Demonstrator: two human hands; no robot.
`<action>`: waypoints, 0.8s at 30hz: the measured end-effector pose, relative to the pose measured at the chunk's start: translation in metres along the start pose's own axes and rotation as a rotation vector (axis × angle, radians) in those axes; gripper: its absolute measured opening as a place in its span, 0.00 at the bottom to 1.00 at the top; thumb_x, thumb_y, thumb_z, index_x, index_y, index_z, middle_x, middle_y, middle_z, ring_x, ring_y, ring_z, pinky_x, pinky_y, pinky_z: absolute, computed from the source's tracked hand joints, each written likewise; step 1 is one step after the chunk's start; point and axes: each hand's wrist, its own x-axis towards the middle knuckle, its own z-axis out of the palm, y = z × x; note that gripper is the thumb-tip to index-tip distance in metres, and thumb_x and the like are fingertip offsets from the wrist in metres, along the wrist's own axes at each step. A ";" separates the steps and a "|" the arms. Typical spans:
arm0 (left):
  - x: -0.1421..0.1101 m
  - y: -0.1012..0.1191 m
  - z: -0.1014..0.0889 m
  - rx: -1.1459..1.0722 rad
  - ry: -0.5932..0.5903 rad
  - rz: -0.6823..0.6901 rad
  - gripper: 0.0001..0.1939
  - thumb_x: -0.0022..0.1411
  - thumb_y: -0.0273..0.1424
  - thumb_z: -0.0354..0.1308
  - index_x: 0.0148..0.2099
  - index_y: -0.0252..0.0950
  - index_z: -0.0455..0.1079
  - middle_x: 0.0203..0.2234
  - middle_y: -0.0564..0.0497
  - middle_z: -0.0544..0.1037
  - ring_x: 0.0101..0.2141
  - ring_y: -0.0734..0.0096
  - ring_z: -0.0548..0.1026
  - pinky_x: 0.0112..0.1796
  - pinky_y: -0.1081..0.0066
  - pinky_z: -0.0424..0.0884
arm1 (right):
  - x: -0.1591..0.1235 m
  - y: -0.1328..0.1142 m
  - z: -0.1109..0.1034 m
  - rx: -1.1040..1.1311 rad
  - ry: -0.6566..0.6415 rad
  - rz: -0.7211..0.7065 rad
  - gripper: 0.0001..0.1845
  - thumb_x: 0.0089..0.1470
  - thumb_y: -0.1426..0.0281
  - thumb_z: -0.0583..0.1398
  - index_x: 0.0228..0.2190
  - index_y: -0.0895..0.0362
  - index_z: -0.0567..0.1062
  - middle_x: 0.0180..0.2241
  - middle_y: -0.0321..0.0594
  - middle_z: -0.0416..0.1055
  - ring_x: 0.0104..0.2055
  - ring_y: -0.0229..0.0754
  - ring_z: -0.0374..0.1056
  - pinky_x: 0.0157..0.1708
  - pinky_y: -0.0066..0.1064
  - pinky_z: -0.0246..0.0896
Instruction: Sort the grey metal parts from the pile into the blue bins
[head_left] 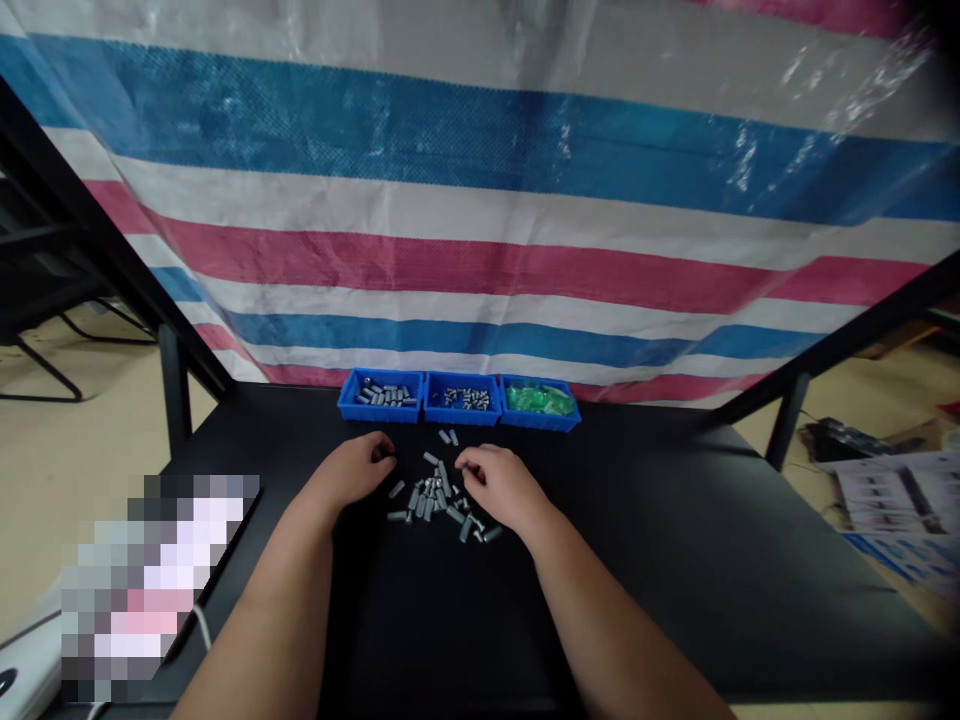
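Through the head camera I see a pile [433, 498] of short grey cylinders lying loose, some on their sides and some standing, and everything else I can place by it. The left hand [346, 472] sits just beside the pile on its left, palm down, its fingers [384, 452] curled loosely and half closed. I can't tell whether they pinch a cylinder, because the fingertips are hidden. The right hand [499, 487] sits at the pile's right edge, also palm down and curled, its fingers [466, 462] reaching over the nearest pieces, and I can't tell if they have hold of one either. Beyond the pile are three blue trays in a row: the left tray [379, 415] holds grey cylinders, the middle tray [461, 418] holds more grey pieces, and the right tray [538, 422] holds something green and glossy. The black table [637, 560] lies under the pile, and a striped tarp [480, 260] hangs well beyond it.
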 end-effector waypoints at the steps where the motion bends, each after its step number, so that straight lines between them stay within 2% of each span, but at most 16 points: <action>1: 0.000 0.000 0.000 0.001 0.002 -0.001 0.16 0.59 0.39 0.54 0.46 0.39 0.73 0.34 0.48 0.80 0.35 0.60 0.76 0.35 0.66 0.66 | 0.000 0.000 -0.003 0.039 0.020 -0.010 0.12 0.56 0.77 0.57 0.37 0.52 0.78 0.35 0.36 0.73 0.33 0.36 0.67 0.34 0.27 0.57; 4: 0.000 0.000 0.000 0.003 0.001 -0.013 0.16 0.59 0.40 0.54 0.47 0.39 0.73 0.35 0.48 0.80 0.35 0.60 0.77 0.36 0.66 0.66 | 0.001 0.001 -0.014 0.130 0.024 -0.026 0.14 0.57 0.79 0.53 0.33 0.54 0.77 0.34 0.35 0.74 0.35 0.36 0.68 0.36 0.27 0.58; 9: 0.001 -0.002 0.001 0.004 0.006 -0.006 0.16 0.59 0.40 0.54 0.46 0.39 0.73 0.35 0.47 0.80 0.36 0.60 0.77 0.35 0.66 0.66 | -0.001 0.007 -0.025 0.127 -0.222 -0.007 0.14 0.55 0.80 0.53 0.23 0.56 0.72 0.21 0.30 0.67 0.24 0.33 0.62 0.27 0.27 0.52; 11: 0.001 -0.003 0.002 0.004 0.011 -0.005 0.16 0.59 0.40 0.54 0.46 0.39 0.73 0.35 0.47 0.80 0.36 0.59 0.77 0.36 0.66 0.66 | 0.001 0.005 -0.021 0.170 -0.180 -0.016 0.14 0.56 0.78 0.54 0.23 0.56 0.73 0.21 0.31 0.68 0.24 0.34 0.62 0.26 0.27 0.55; 12: 0.002 -0.004 0.002 0.004 0.011 -0.004 0.16 0.59 0.40 0.54 0.46 0.39 0.73 0.36 0.47 0.80 0.36 0.59 0.77 0.36 0.66 0.67 | 0.004 0.002 -0.017 0.240 -0.110 -0.023 0.12 0.57 0.77 0.55 0.26 0.55 0.75 0.24 0.33 0.70 0.26 0.35 0.65 0.28 0.27 0.58; 14: 0.003 -0.005 0.002 0.001 0.011 -0.004 0.16 0.59 0.40 0.54 0.46 0.39 0.73 0.37 0.47 0.80 0.37 0.59 0.77 0.37 0.65 0.67 | 0.011 -0.005 -0.008 0.480 0.064 -0.039 0.10 0.60 0.71 0.57 0.40 0.54 0.78 0.35 0.38 0.76 0.32 0.38 0.71 0.32 0.30 0.66; 16: 0.003 -0.005 0.002 -0.003 0.012 -0.007 0.16 0.59 0.39 0.54 0.47 0.39 0.73 0.38 0.46 0.80 0.37 0.59 0.77 0.38 0.65 0.67 | 0.017 -0.012 0.003 0.725 0.177 -0.058 0.21 0.61 0.65 0.58 0.56 0.50 0.70 0.48 0.44 0.74 0.39 0.41 0.74 0.36 0.35 0.72; 18: 0.002 -0.004 0.002 -0.008 0.012 -0.014 0.16 0.59 0.39 0.54 0.47 0.39 0.73 0.39 0.46 0.80 0.38 0.59 0.77 0.39 0.65 0.68 | 0.020 -0.015 0.010 0.808 0.199 -0.066 0.27 0.60 0.62 0.60 0.60 0.49 0.66 0.53 0.46 0.71 0.41 0.43 0.75 0.36 0.36 0.74; 21: 0.001 -0.002 0.000 -0.011 0.013 -0.018 0.16 0.59 0.39 0.55 0.47 0.39 0.73 0.39 0.46 0.80 0.38 0.59 0.77 0.39 0.65 0.68 | 0.016 -0.014 0.014 0.613 0.194 -0.067 0.15 0.60 0.64 0.60 0.48 0.53 0.76 0.44 0.44 0.75 0.36 0.41 0.73 0.32 0.32 0.70; 24: 0.000 -0.002 0.000 -0.016 0.014 -0.015 0.16 0.59 0.40 0.55 0.47 0.39 0.73 0.37 0.46 0.80 0.38 0.58 0.77 0.38 0.65 0.68 | 0.008 -0.011 0.006 0.362 0.123 -0.086 0.07 0.60 0.68 0.59 0.36 0.54 0.79 0.30 0.38 0.74 0.29 0.37 0.68 0.28 0.29 0.63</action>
